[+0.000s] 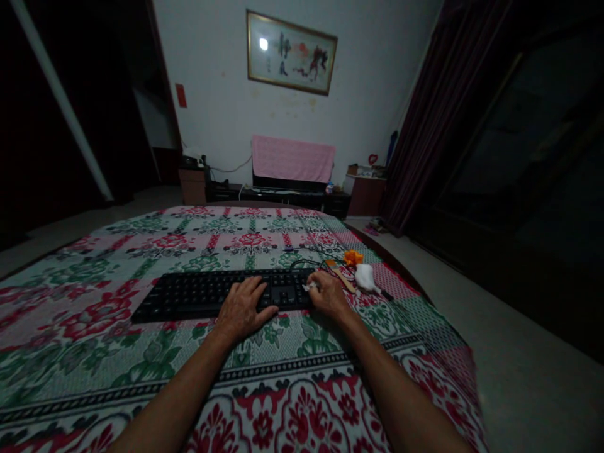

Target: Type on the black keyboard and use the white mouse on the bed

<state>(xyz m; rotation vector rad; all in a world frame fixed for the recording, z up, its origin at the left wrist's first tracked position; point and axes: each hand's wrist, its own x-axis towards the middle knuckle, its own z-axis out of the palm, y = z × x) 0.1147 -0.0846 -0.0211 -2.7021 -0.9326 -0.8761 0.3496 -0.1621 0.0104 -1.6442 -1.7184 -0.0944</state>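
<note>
A black computer keyboard (189, 296) lies on the patterned tablecloth (283, 340) in front of me. My left hand (243, 305) rests on the keyboard's middle-right part, fingers stretched over the keys and thumb apart along the near edge. At the keyboard's right end, my right hand (327, 294) is closed with its fingertips on the keys. It pinches a small crumpled white tissue (310, 286); whether anything else is inside the fingers is hidden.
Right of the keyboard lie a flat wooden-handled brush (340, 275), an orange crumpled item (353, 257), a white wad (365, 277) and a dark cable (306, 262). Beyond the table stand a low black cabinet (283, 198) and a screen under a pink cloth (293, 158).
</note>
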